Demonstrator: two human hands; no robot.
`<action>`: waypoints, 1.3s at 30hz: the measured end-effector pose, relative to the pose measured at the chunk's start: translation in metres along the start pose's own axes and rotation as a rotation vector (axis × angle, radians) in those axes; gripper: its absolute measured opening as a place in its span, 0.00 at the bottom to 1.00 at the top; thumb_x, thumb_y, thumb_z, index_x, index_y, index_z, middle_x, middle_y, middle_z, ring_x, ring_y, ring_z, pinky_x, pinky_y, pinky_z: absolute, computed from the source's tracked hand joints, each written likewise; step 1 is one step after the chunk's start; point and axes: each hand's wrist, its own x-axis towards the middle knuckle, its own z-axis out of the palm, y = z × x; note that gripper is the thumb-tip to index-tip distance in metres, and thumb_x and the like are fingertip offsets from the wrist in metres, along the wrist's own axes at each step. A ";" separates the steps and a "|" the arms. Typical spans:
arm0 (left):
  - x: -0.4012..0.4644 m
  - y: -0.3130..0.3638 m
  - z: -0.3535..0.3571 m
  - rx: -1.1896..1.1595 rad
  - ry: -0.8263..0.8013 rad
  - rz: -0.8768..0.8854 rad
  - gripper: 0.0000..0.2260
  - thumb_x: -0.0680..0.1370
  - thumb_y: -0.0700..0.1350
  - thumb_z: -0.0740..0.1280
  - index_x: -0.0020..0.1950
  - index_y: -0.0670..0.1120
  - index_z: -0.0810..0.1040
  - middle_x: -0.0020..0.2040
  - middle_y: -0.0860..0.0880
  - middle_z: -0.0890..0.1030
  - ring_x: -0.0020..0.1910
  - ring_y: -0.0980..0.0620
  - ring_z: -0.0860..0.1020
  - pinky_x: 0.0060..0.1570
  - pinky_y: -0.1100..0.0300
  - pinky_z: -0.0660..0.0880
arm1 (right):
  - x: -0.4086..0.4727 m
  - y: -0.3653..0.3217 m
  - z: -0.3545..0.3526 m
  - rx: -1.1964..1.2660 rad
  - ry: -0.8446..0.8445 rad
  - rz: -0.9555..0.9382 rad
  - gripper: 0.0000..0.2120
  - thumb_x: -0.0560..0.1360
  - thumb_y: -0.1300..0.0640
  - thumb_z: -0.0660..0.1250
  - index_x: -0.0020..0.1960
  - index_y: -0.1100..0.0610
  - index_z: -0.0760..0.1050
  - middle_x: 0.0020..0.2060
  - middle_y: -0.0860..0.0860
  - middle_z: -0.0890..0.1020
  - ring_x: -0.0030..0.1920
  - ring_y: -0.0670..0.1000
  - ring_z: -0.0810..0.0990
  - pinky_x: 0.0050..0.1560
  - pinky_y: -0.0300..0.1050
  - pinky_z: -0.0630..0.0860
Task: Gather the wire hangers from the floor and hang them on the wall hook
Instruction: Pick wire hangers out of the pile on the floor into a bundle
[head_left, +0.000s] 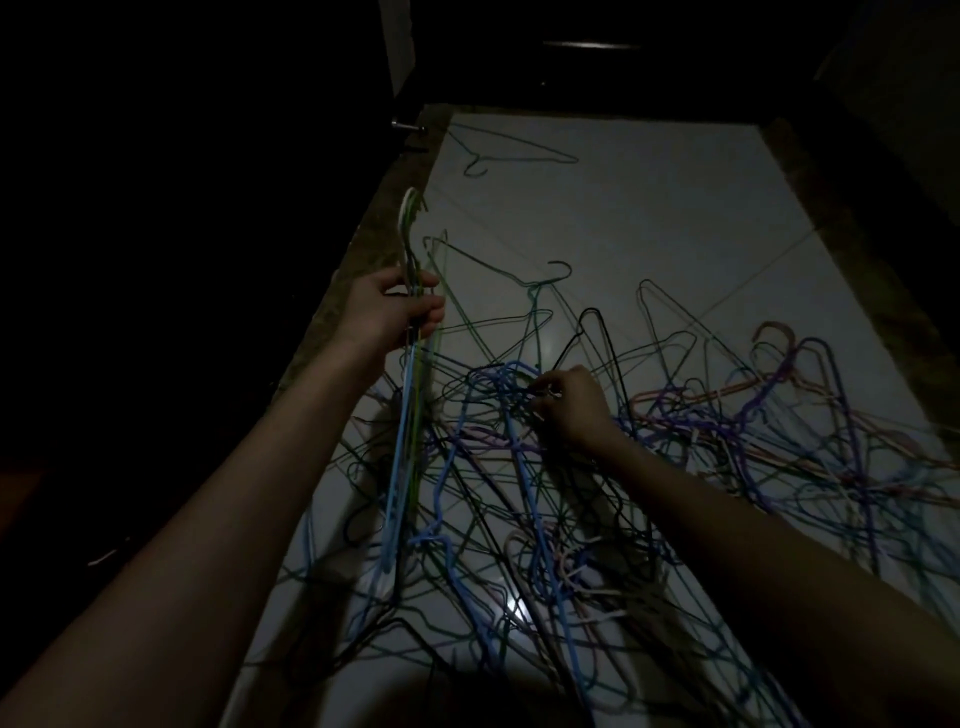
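On the pale tiled floor (675, 208), left hand (387, 312) grips gathered hangers (410, 415); right hand (569, 410) pinches tangled pile (571, 493)

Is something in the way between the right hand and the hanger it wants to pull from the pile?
The right hand already pinches wire at the top of the tangled pile, so nothing blocks the reach. But other hangers cross over and under that wire and may snag it. The left hand holds the gathered bunch clear.

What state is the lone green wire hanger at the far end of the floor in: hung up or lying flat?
Lying flat. The green wire hanger rests alone on the pale tiled floor, untouched.
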 end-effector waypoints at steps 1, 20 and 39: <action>0.000 0.000 0.001 0.007 0.001 0.002 0.09 0.76 0.33 0.65 0.43 0.46 0.75 0.37 0.46 0.78 0.29 0.59 0.78 0.33 0.69 0.76 | -0.001 -0.002 -0.003 0.042 0.008 -0.005 0.10 0.74 0.64 0.68 0.54 0.64 0.79 0.48 0.59 0.80 0.47 0.55 0.80 0.44 0.42 0.75; -0.033 0.052 0.009 0.010 -0.036 0.086 0.08 0.76 0.32 0.65 0.42 0.45 0.74 0.37 0.45 0.78 0.25 0.62 0.77 0.30 0.69 0.75 | -0.039 -0.061 -0.123 0.503 0.404 -0.116 0.08 0.77 0.67 0.61 0.47 0.58 0.77 0.45 0.57 0.79 0.36 0.46 0.76 0.35 0.37 0.79; -0.056 0.083 0.017 0.047 -0.006 0.101 0.08 0.77 0.32 0.64 0.43 0.43 0.73 0.36 0.45 0.77 0.22 0.62 0.76 0.26 0.71 0.74 | -0.080 -0.074 -0.170 0.563 0.372 -0.157 0.09 0.74 0.66 0.67 0.52 0.59 0.80 0.44 0.53 0.82 0.46 0.49 0.80 0.51 0.40 0.77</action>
